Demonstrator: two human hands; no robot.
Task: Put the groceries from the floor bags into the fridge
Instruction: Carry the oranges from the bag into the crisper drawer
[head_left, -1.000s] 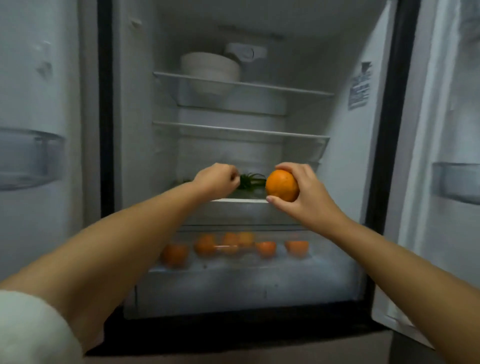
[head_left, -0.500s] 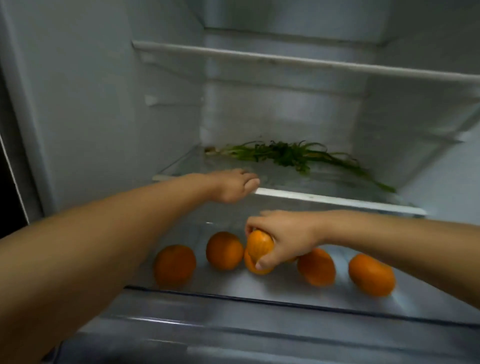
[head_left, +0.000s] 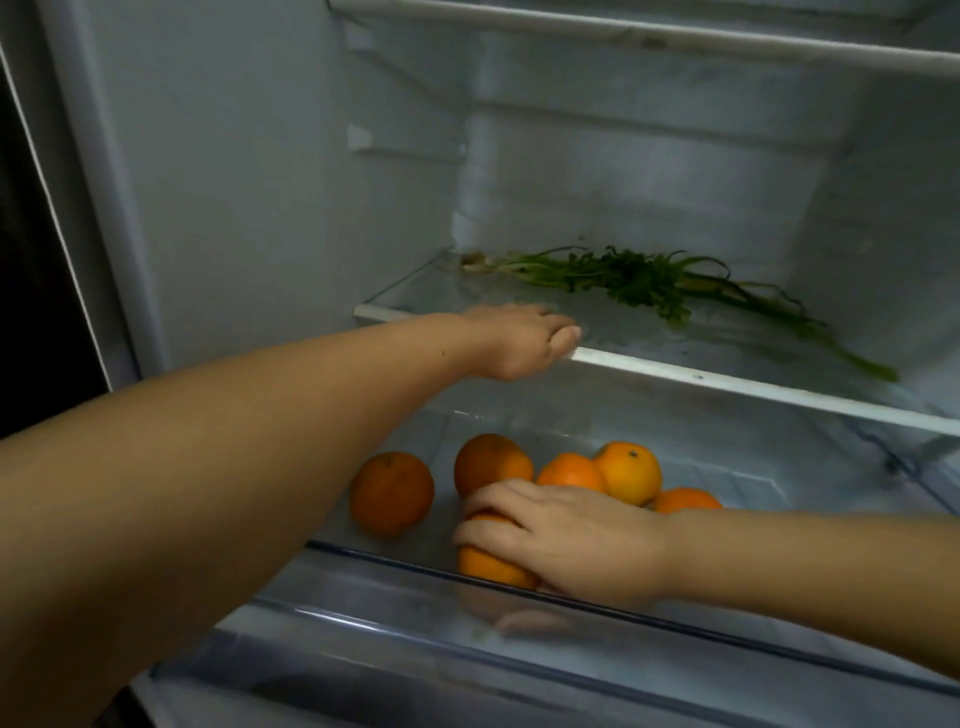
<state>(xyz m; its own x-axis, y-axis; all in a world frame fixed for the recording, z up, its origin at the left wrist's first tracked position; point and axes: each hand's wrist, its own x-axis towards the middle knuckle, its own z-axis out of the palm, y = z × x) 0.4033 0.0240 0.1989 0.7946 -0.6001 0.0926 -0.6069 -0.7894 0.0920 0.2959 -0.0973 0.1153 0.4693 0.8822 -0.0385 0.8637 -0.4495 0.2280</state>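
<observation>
My right hand (head_left: 571, 540) grips an orange (head_left: 491, 564) low in the clear crisper drawer (head_left: 519, 639), close to its front wall. Several other oranges (head_left: 392, 493) lie on the drawer floor behind and to the left of it. My left hand (head_left: 522, 340) holds the white front edge of the glass shelf (head_left: 727, 384) above the drawer, fingers curled over the rim. A bunch of green herbs (head_left: 649, 280) lies along the back of that shelf.
The fridge's left inner wall (head_left: 234, 182) stands close beside my left arm. Another shelf edge (head_left: 649, 36) crosses the top of the view. The drawer's front wall runs below my right wrist.
My right hand has carried the orange from shelf height down into the drawer and toward its front. The view has moved in closer. My left hand stays on the shelf edge.
</observation>
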